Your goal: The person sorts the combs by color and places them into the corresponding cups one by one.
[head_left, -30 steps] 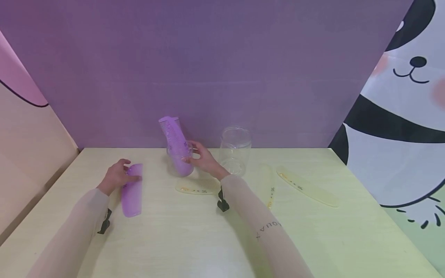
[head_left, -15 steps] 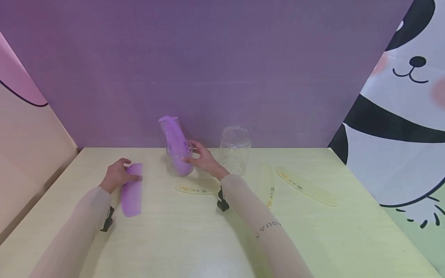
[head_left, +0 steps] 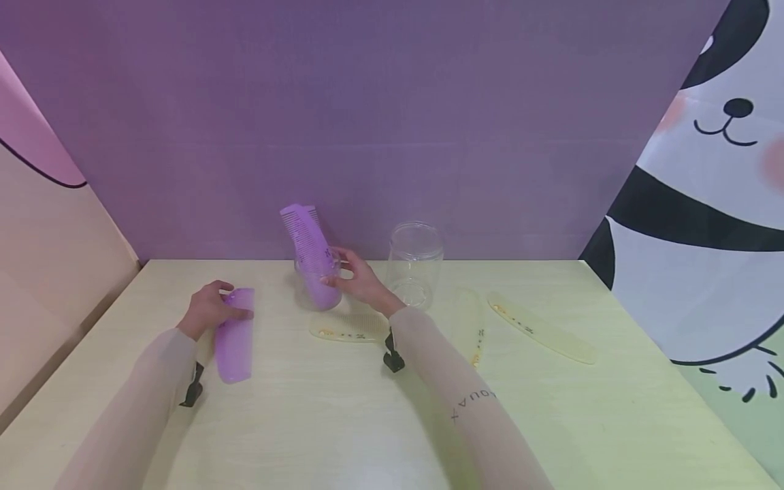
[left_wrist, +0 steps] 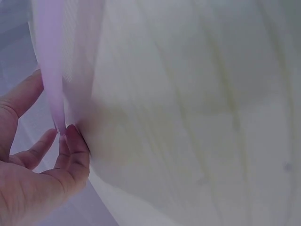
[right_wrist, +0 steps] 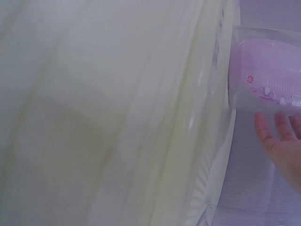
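My left hand (head_left: 207, 309) pinches one end of a purple comb (head_left: 235, 347) at the left of the table. In the left wrist view, this comb (left_wrist: 51, 61) stands edge-on between thumb and fingers. My right hand (head_left: 363, 280) has its thumb and fingers around the side of a clear plastic jar (right_wrist: 263, 34). Several purple combs (head_left: 306, 235) lean leftward in that jar, their toothed ends sticking out above its rim. Fingertips show right at the jar's wall in the right wrist view.
A second clear jar (head_left: 415, 265) stands right of my right hand, with no comb in it. Pale yellow combs lie on the table: one (head_left: 346, 331) before the right hand, one (head_left: 468, 316) behind the right forearm, one (head_left: 542, 328) further right. A purple panel (head_left: 392, 122) borders the back.
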{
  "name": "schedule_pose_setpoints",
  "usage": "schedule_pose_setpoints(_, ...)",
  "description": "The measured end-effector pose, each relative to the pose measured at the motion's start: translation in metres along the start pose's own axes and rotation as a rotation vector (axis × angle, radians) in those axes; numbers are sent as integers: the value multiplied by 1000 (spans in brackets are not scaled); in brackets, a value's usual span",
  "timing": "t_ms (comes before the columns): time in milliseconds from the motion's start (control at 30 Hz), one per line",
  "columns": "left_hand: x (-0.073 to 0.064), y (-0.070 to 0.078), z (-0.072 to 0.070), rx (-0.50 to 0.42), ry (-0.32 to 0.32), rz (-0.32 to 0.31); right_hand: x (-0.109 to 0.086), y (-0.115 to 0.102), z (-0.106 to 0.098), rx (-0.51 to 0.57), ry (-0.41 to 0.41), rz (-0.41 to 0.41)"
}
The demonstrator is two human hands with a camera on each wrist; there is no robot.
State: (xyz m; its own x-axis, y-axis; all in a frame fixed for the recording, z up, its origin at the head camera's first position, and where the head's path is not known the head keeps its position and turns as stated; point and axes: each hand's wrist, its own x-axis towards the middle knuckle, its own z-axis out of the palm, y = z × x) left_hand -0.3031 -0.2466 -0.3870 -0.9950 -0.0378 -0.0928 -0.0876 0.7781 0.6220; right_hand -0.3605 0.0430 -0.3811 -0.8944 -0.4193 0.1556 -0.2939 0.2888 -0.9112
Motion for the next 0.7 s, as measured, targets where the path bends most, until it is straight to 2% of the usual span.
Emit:
schedule_pose_setpoints(100,1,0,1,15,12,16,1,0,-1,13,-14,6)
schedule_pose_setpoints(233,0,0,0,17,21,18,0,-1,1,-11,6,3)
schedule_pose_setpoints(333,-1,1,-2,4,19,11,-1,0,2,-25,25,-2)
schedule_pose_setpoints(700,-1,5,-5,-43,20,5,-1,1,1,-8,9,-21)
